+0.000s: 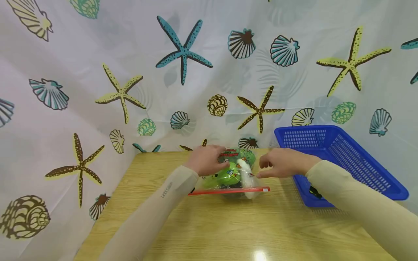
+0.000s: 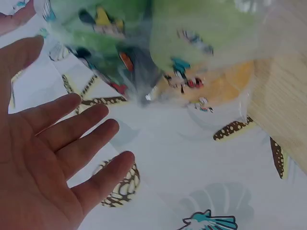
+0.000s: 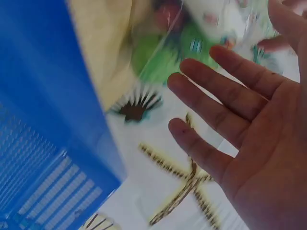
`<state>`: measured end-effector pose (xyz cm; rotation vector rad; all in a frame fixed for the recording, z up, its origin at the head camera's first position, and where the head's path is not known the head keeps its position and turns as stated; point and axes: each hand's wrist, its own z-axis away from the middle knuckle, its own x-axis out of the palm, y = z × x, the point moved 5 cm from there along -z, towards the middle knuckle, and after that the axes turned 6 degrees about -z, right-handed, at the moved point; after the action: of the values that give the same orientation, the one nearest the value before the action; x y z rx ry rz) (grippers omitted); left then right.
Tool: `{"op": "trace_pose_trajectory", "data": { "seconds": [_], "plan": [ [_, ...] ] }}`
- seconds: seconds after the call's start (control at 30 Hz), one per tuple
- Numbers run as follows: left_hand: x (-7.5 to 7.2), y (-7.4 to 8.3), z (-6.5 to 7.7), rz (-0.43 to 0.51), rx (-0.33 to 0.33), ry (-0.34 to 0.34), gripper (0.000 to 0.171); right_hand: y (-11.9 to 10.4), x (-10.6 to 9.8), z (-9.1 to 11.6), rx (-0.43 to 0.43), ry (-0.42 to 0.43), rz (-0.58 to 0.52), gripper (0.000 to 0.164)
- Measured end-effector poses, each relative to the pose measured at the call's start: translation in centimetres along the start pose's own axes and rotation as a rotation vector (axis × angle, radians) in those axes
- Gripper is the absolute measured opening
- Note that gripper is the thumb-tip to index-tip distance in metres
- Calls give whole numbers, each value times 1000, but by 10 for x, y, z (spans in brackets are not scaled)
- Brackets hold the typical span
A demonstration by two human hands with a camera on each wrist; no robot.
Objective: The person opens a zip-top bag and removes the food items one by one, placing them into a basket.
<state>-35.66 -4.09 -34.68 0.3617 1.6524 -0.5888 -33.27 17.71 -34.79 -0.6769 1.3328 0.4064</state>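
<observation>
A clear zip bag (image 1: 212, 183) with a red slider strip and cartoon prints lies on the wooden table, its strip facing me. Inside it are a light green rounded thing (image 1: 227, 177), a long white thing (image 1: 245, 170), a darker green thing (image 1: 248, 155) and, in the left wrist view, something orange (image 2: 225, 86). My left hand (image 1: 207, 159) hovers at the bag's left side, fingers spread and relaxed. On the bag's right, my right hand (image 1: 287, 162) is held with its fingers loosely bent and nothing in them. Whether either hand touches the bag is unclear.
A blue plastic basket (image 1: 330, 149) with perforated walls stands on the right of the table, close to my right forearm. Behind the table hangs a white curtain (image 1: 196, 98) printed with starfish and shells. Bare wood (image 1: 212, 228) shows in front of the bag.
</observation>
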Motion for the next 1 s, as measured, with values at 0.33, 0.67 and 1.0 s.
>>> {"op": "trace_pose_trajectory", "data": {
  "seconds": [0.33,0.67,1.0],
  "plan": [
    [0,32,47,-70,126,195,38,-48,40,12,-285,158,300,43],
    [32,30,77,-67,180,238,31,-55,52,17,-419,369,503,20],
    [51,19,86,-171,205,344,20,-55,50,15,-344,361,464,14]
  ]
}}
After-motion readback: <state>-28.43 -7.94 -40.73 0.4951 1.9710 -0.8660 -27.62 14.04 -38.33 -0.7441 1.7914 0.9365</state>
